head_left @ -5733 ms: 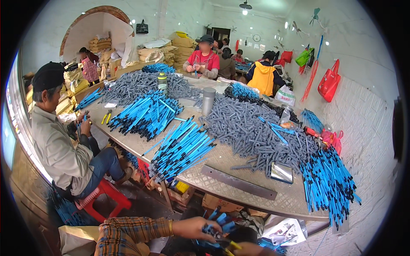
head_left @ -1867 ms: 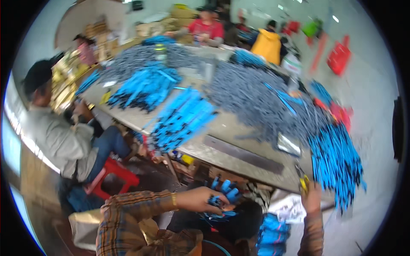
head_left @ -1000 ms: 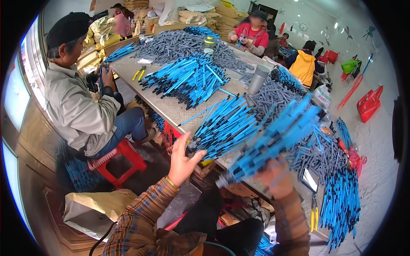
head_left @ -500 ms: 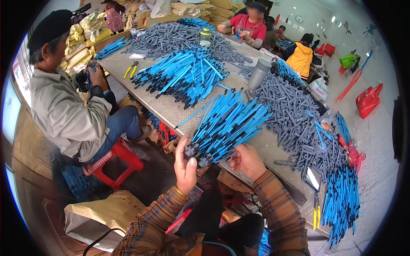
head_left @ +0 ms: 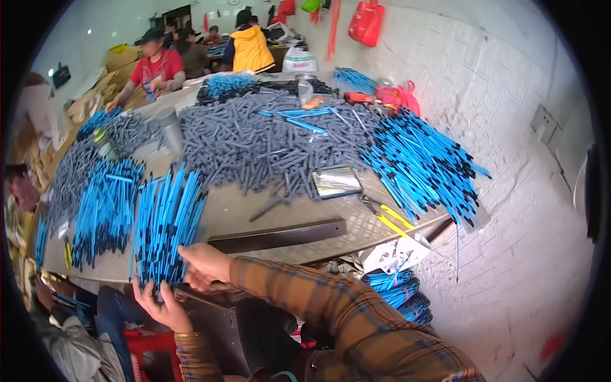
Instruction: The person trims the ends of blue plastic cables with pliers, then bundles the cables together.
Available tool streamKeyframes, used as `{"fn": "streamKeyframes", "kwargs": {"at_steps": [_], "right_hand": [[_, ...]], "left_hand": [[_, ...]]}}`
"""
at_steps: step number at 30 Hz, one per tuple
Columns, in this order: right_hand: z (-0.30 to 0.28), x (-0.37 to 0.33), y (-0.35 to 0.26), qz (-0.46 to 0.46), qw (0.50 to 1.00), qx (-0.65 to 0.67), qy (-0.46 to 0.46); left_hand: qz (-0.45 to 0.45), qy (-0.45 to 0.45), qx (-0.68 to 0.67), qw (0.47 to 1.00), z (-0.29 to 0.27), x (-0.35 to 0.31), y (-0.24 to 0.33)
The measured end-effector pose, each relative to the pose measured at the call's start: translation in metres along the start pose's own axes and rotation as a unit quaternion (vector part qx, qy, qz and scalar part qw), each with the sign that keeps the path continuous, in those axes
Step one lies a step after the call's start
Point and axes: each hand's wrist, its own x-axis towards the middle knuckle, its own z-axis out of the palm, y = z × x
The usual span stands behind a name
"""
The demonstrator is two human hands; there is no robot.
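At the near edge of a broad, tan, patterned surface (head_left: 238, 204), toward its left end, a worker in a brown plaid shirt has two bare hands at a sheaf of slim, bright-blue rods with black fittings (head_left: 168, 216). The sheaf lies with its lower, black ends at that edge, just beside a similar heap of blue, black-ended rods (head_left: 108, 204) on its left.

The left hand (head_left: 164, 310) is raised at those lower ends, its grip spread, fingers and thumb well apart. The right hand (head_left: 207, 262) is at the sheaf's right side; from where I stand, I cannot tell whether its grip is pinching any rods.

The step in hand looks to be laying the sheaf and evening its ends. The next move seems to call for a flat left palm against the black ends and light pressure from the right, with care that no outer rod slips over the edge.

Right of the hands, a long, dark metal bar (head_left: 280, 235) lies along the near edge. Yellow-handled pliers (head_left: 388, 215) rest near the right corner, clear of both hands, beside a fanned pile of blue, black-tipped rods (head_left: 426, 165). Short grey plastic tubes (head_left: 267, 134) are heaped behind, toward the far edge.
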Motion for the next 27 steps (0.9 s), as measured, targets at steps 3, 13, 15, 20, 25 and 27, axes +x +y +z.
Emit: {"fn": "streamKeyframes", "kwargs": {"at_steps": [3, 13, 15, 20, 25, 27], "right_hand": [[-0.039, -0.069, -0.01, -0.147, 0.963, -0.207, 0.095], [-0.309, -0.289, 0.012, 0.034, 0.459, -0.717, 0.523], [-0.334, -0.291, 0.018, 0.033, 0.448, -0.713, 0.538], [-0.332, -0.298, 0.005, -0.016, 0.448, -0.65, 0.614], [-0.281, -0.309, -0.016, -0.208, 0.493, -0.594, 0.601], [-0.247, -0.299, -0.017, -0.271, 0.502, -0.595, 0.566]], "left_hand": [[0.003, 0.002, -0.031, 1.0, -0.004, -0.004, 0.002], [-0.149, -0.044, -0.299, 0.942, -0.023, -0.018, 0.053], [-0.098, -0.079, -0.329, 0.936, 0.005, -0.026, 0.078], [-0.054, -0.205, -0.334, 0.918, 0.026, -0.031, 0.135], [-0.2, -0.435, -0.372, 0.795, 0.046, -0.023, 0.171], [-0.171, -0.394, -0.406, 0.807, 0.07, -0.02, 0.185]]}}
